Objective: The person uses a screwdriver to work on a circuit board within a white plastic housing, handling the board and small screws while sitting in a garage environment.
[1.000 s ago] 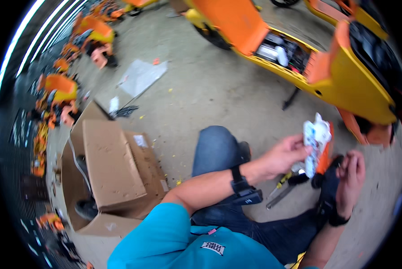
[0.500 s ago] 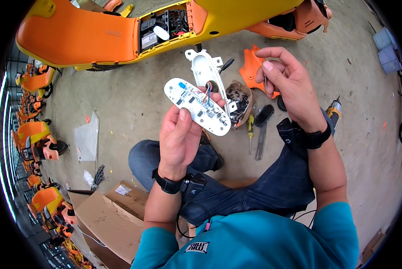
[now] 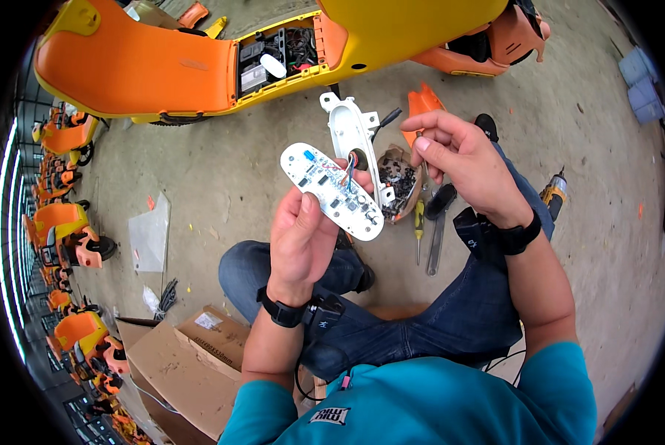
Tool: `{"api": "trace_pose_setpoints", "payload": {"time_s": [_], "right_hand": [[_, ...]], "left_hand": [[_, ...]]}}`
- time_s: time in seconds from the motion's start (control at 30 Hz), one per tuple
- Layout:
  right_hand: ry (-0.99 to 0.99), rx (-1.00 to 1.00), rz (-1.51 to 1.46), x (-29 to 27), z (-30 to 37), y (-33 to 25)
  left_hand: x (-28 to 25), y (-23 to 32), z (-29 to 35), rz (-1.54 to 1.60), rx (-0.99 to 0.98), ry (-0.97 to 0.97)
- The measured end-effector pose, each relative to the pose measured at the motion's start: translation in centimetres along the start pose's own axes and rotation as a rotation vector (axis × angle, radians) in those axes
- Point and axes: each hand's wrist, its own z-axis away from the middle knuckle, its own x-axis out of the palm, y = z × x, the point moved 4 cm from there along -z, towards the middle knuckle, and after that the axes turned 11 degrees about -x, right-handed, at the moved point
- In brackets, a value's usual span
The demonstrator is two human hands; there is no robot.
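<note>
My left hand (image 3: 303,233) is closed on an oblong white circuit board (image 3: 332,191), thumb over its lower edge and fingertips showing past the far side. Small chips and a blue connector sit on the board's face. Coloured wires run from it to a white oblong housing (image 3: 353,133) with mounting tabs, just beyond; whether my fingers also hold the housing is hidden. To the right, my right hand (image 3: 466,159) is raised with thumb and fingers pinched on a thin metal piece (image 3: 424,159), its kind unclear. A paper bag of screws (image 3: 401,185) lies below, between the hands.
A yellow-handled screwdriver (image 3: 419,222) and a long metal tool (image 3: 436,245) lie on the floor. An orange panel (image 3: 425,104) is beyond them; a power drill (image 3: 554,194) lies right. A yellow-orange scooter (image 3: 147,59) spans the far side. Cardboard boxes (image 3: 177,371) stand near left.
My right hand has shifted left and slightly down, bringing the thin metal piece nearer the board. The board has moved slightly right and down in view. Both hands keep their hold.
</note>
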Motion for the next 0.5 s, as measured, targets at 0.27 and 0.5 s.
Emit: {"api": "trace_pose_setpoints", "payload": {"time_s": [0.27,0.5], "right_hand": [[0.025,0.184,-0.324,1.4,0.0,3.1],[-0.085,0.335,-0.508,4.1,0.5,3.5]], "left_hand": [[-0.1,0.3,0.2,0.057,0.045,-0.058],[-0.6,1.6,0.5,0.054,0.115,-0.101]]}}
